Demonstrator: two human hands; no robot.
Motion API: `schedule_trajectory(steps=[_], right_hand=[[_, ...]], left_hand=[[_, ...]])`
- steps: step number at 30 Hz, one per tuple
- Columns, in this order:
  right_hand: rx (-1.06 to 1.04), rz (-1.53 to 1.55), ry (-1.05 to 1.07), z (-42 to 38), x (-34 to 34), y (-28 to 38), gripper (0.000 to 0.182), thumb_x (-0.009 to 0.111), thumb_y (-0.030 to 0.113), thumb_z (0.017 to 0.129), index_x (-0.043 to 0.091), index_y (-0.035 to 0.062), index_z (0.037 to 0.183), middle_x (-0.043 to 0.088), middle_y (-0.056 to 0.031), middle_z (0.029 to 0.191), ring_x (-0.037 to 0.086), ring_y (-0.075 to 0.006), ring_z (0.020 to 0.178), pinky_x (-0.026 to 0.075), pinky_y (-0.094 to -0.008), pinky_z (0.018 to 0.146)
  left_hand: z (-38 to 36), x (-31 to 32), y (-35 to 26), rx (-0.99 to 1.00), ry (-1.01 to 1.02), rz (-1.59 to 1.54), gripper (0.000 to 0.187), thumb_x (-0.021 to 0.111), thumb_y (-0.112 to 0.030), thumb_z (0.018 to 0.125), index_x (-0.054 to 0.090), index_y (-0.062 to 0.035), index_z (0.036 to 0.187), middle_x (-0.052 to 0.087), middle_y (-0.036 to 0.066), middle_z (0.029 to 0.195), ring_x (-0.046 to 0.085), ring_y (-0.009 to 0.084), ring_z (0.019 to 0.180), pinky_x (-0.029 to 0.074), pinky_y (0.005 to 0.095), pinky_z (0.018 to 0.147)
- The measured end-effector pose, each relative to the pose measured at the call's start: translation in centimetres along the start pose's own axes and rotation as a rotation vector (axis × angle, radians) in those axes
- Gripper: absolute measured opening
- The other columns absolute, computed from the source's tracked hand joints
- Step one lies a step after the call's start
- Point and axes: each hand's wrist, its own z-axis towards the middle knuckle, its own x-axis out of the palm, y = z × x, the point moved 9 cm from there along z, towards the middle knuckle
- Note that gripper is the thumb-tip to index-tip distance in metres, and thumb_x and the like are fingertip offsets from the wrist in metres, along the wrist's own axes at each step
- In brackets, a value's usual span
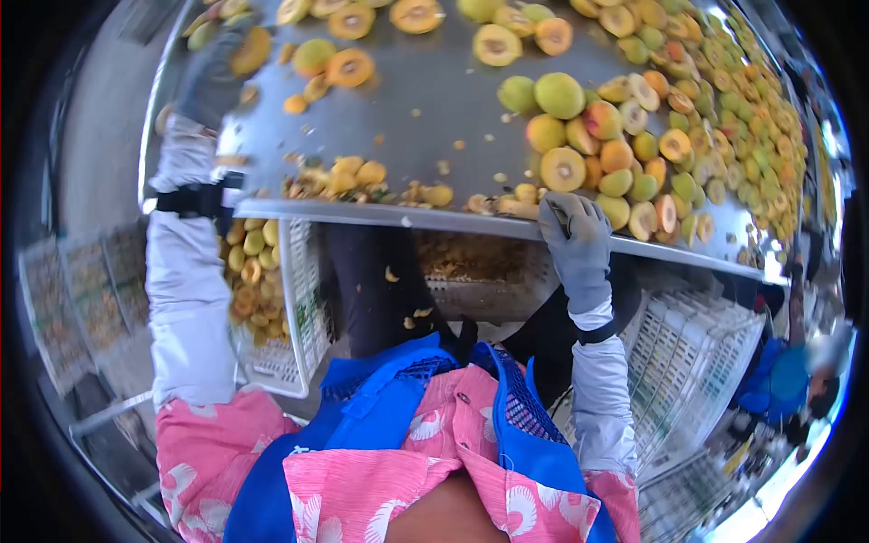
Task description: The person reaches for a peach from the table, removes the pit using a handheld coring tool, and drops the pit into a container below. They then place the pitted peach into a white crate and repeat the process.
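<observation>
My left hand (214, 83), in a dark grey glove and smeared by motion, reaches over the left end of the metal table (407, 118). Close by its fingers are a halved yellow-orange fruit (251, 51), peach-like, and several more pieces. In a grey glove, my right hand (577, 242) rests at the table's front edge with its fingers curled in. A pale, handle-like piece (516, 208) lies right beside its fingertips; what the fingers hold is hidden. Whole and halved fruits (562, 169) lie just beyond this hand.
A large heap of halved fruits (724, 136) covers the table's right side. Scraps (339, 176) lie along the front edge. Below stand a white crate of fruit (294, 299), a bin of scraps (484, 276) and white crates (683, 371) at right. Another person (787, 371) is at far right.
</observation>
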Motion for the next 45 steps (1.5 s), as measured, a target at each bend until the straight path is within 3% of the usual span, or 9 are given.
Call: schedule_trajectory(steps=[1,6,10,16,25,33,37,43,45], right_hand=[[-0.105,-0.05,0.089,0.0,1.6,2.0,0.021,0.069,0.027,0.085,0.066,0.0137,0.101,0.067,-0.008,0.097,0.061,-0.0305,0.092,0.045,-0.041,0.083],[-0.208,-0.037,0.257,0.8,5.0,3.2,0.04,0.06,0.046,0.091,0.063,0.0109,0.11,0.064,-0.0169,0.101,0.059,-0.037,0.094,0.046,-0.0466,0.082],[-0.137,0.119,0.446,1.3,6.0,2.4,0.039,0.06,0.041,0.094,0.061,0.0032,0.105,0.062,-0.0191,0.094,0.06,-0.0325,0.084,0.048,-0.0394,0.076],[0.086,0.585,0.115,4.2,4.2,-6.4,0.042,0.062,0.035,0.095,0.059,-0.0028,0.113,0.066,-0.0072,0.102,0.059,-0.0159,0.086,0.049,-0.0306,0.081],[0.273,0.642,0.361,5.0,7.0,-1.9,0.047,0.06,0.034,0.096,0.057,0.0019,0.13,0.061,-0.0034,0.112,0.057,-0.0149,0.095,0.047,-0.0285,0.083],[-0.271,0.368,0.27,2.1,2.8,7.6,0.045,0.048,0.034,0.1,0.055,0.0003,0.129,0.058,-0.0085,0.124,0.056,-0.0162,0.104,0.044,-0.0254,0.087],[0.125,0.662,0.175,-2.2,-0.8,2.6,0.05,0.049,0.04,0.1,0.055,-0.0031,0.124,0.062,-0.0093,0.106,0.058,-0.0123,0.087,0.049,-0.0253,0.075],[0.356,1.096,0.257,-12.8,0.9,7.1,0.034,0.052,0.019,0.096,0.051,-0.002,0.122,0.052,0.0021,0.072,0.042,-0.0039,0.044,0.033,-0.0147,0.038],[0.368,1.131,0.284,-14.4,4.2,5.0,0.032,0.055,0.021,0.096,0.053,0.0027,0.122,0.049,0.0044,0.069,0.04,-0.0014,0.047,0.033,-0.0164,0.04]], left_hand=[[-5.8,4.2,-2.2,0.369,0.125,0.595,0.041,0.049,-0.027,0.101,0.049,-0.0073,0.137,0.056,0.007,0.127,0.056,0.0144,0.113,0.052,0.0297,0.089],[-25.7,21.2,2.9,-0.07,-0.014,-0.151,0.04,0.061,-0.006,0.086,0.055,-0.0017,0.125,0.063,0.012,0.111,0.061,0.0211,0.103,0.049,0.0323,0.093],[-34.0,28.3,4.8,0.377,0.169,0.191,0.028,0.051,-0.005,0.094,0.057,-0.0024,0.12,0.063,0.016,0.113,0.062,0.0313,0.107,0.048,0.0374,0.095],[-33.0,26.4,9.5,-0.213,0.008,-0.668,0.025,0.056,-0.02,0.097,0.063,0.0011,0.108,0.067,0.012,0.102,0.066,0.019,0.095,0.053,0.0292,0.087],[-33.3,25.9,6.8,0.07,-0.089,-0.225,0.032,0.061,-0.002,0.08,0.062,-0.0033,0.113,0.063,0.014,0.11,0.06,0.0286,0.107,0.047,0.0346,0.094],[-34.1,24.8,7.9,0.002,-0.173,-0.309,0.026,0.058,-0.004,0.085,0.062,-0.0036,0.111,0.062,0.014,0.112,0.061,0.0265,0.105,0.048,0.032,0.091],[-34.0,25.7,11.1,-0.326,-0.256,-0.731,0.022,0.053,-0.012,0.094,0.062,-0.0004,0.111,0.063,0.012,0.11,0.062,0.0219,0.101,0.049,0.03,0.09],[-32.5,27.8,7.3,0.182,-0.168,-0.146,0.03,0.05,-0.021,0.099,0.061,0.0016,0.115,0.065,0.01,0.105,0.062,0.0175,0.097,0.05,0.03,0.091],[-31.9,30.5,8.6,-0.07,-0.07,-0.821,0.03,0.05,-0.021,0.099,0.061,-0.0002,0.117,0.064,0.011,0.107,0.062,0.018,0.099,0.05,0.0316,0.092]])
